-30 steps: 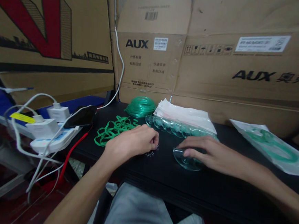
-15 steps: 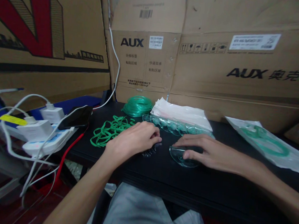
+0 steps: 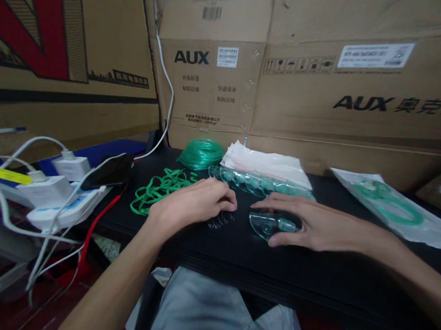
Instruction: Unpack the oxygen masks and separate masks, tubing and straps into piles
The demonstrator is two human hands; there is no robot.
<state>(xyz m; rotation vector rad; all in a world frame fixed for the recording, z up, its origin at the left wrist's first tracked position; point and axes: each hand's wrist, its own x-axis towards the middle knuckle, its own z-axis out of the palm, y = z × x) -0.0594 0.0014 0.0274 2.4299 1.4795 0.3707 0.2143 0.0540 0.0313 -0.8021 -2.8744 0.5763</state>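
Note:
A clear green-tinted face mask lies on the black table. Around it curves my right hand, its thumb and fingers spread apart on either side; whether the fingertips touch the rim is hard to see. Over a small cluster of thin metal strips is my left hand, fingers curled and thumb against the index finger. Anything pinched there is hidden. Left of that hand spreads a tangled pile of green elastic straps. A row of nested clear green masks lies behind both hands.
A coil of green tubing and white bags sit at the back. A bagged green tube set lies at right. Left are a power strip, chargers, cables and a black phone. Cardboard boxes wall the back.
My right hand's thumb and fingers have spread wider, showing more of the mask. My left hand stays over the metal strips with fingers curled. The view has shifted slightly.

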